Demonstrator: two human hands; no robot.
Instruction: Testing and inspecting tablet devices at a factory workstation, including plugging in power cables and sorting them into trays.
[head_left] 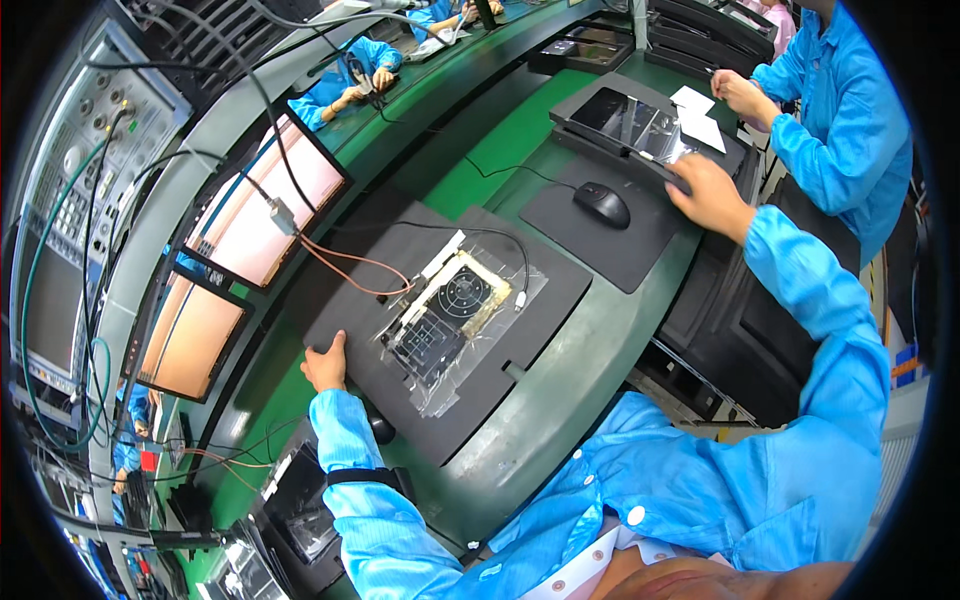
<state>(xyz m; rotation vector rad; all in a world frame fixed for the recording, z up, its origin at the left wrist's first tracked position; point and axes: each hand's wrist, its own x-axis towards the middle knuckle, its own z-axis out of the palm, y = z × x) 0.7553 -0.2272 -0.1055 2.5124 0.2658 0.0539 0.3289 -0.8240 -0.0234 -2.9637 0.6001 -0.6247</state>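
Note:
My left hand (325,366) is at the left corner of a black foam board (455,425), its thumb over the edge and the other fingers partly hidden. On the board sits a taped-down fixture (450,315) with a pale frame, a round black dial pattern and a square grid. Copper-coloured cables and a black cable with a small plug (521,298) run to it. Stretched out to the right, my right hand (708,196) grips the near edge of a black tray (590,145). Glossy black panels (618,117) and white papers (703,128) lie on that tray.
A black mouse (602,204) rests on a dark mat (560,225) between the boards. Two monitors (265,205) and an instrument with knobs (85,190) stand left. Black panels (300,505) lie lower left. A co-worker in blue (850,130) stands at right; others sit across the bench.

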